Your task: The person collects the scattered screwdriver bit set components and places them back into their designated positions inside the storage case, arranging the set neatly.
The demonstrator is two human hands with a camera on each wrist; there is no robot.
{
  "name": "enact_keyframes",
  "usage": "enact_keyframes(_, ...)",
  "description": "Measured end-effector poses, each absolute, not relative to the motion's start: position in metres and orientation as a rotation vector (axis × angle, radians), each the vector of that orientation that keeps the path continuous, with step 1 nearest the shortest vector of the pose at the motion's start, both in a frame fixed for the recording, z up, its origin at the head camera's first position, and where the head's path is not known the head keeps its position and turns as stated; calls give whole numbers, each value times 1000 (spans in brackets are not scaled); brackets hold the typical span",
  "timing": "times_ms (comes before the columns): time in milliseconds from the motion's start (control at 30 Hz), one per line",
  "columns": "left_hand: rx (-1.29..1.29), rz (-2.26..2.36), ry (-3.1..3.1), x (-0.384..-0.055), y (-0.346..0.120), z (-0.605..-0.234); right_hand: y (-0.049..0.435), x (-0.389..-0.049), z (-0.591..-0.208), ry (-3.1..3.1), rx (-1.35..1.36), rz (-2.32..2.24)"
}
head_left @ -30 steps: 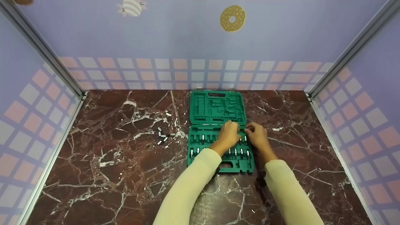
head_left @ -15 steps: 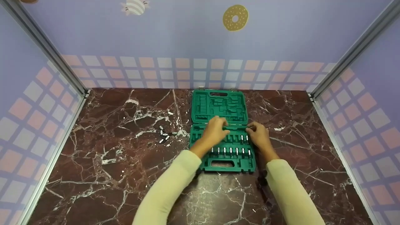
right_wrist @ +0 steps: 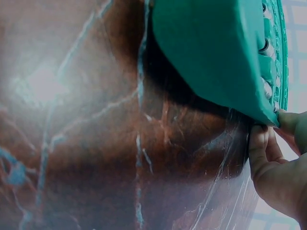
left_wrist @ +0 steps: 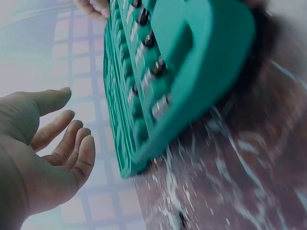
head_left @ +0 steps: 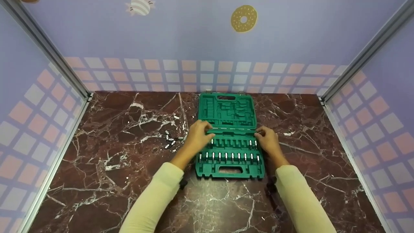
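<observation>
From the head view, the green case [head_left: 228,149] lies unfolded on the marbled table [head_left: 113,142], its lid [head_left: 207,110] laid back towards the wall [head_left: 194,35]. My left hand [head_left: 196,136] is at the case's left side, near the hinge, thumb and fingers bent with a gap between them. My right hand [head_left: 267,139] is on the opposite edge, also near the hinge, the fingertips drawn close together there. Sockets fill the front row [head_left: 226,157] from end to end; in the back row I see two sockets [head_left: 253,144] at the right and one socket [head_left: 212,142] beside my left hand. A few loose sockets [head_left: 172,142] lie in a cluster on the table, left of the case. Pale sleeves [head_left: 152,194] cover both my arms, and a doughnut print [head_left: 236,19] shows on the wall.

From the left wrist, I see my left palm turned up, thumb well away from the loosely bent fingers, nothing between them. A gap separates this hand from the case, which stands tilted in this view with its sockets in their slots. Some of my right hand shows at the top, by the case's far edge.

From the right wrist, my thumb and fingers pinch the case's edge at its corner. Beside it, a bright glare [right_wrist: 42,88] sits on the table.
</observation>
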State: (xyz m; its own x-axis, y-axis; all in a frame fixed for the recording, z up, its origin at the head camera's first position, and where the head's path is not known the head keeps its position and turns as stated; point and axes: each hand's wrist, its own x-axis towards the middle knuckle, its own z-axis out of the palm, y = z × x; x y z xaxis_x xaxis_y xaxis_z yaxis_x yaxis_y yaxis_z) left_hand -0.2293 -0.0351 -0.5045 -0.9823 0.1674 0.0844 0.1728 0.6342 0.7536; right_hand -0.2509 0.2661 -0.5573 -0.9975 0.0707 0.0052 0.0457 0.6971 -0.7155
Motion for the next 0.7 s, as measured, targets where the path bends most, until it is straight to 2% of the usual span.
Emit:
enact_keyframes(200, -206, -1345, -2799, -224, -66, -509, 267, -251, -556, -2867, -96, 1224)
enact_keyframes(700, -176, -1167, -2742, -204, -133, -535, 267, -252, -556, -2858, -81, 1217)
